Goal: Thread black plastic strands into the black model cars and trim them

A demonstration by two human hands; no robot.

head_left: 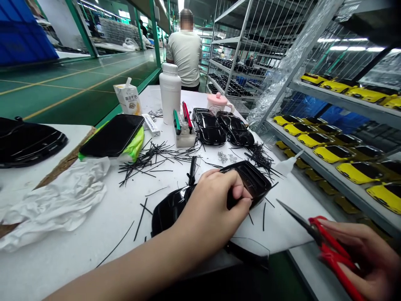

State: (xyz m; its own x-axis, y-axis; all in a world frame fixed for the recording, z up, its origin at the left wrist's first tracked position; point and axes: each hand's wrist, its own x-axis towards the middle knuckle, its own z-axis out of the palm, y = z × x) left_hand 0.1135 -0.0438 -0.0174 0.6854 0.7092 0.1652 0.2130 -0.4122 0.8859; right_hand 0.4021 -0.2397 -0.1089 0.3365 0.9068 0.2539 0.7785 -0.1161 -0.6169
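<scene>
While red scissors (332, 240) sit in the right hand (379, 255) at the lower right of the frame, I work from a remote post with the left hand (224, 192) closed over a glossy black model car (171, 209) at center. The right hand is wrapped around the scissors' handles, the blades pointing toward the car but apart from it; the left hand's fingers curl over the body, partly hidden, so I cannot tell exactly what they pinch.

By my judgment, work on this car stands partway. Black strips (156, 156) lie scattered across the table (119, 205), suggesting a good deal of cutting is done; a thin dark strip (272, 187) juts at the car's right end, which I take as left to handle. Two black cars (209, 125) in the upper middle look whole, though I cannot confirm they are finished.

Shiny along its left end, the held car is dark and recessed at its right. An upright black part (192, 171), seemingly an opened door, stands on its far side; another black part (249, 253) shows below the left hand.
</scene>
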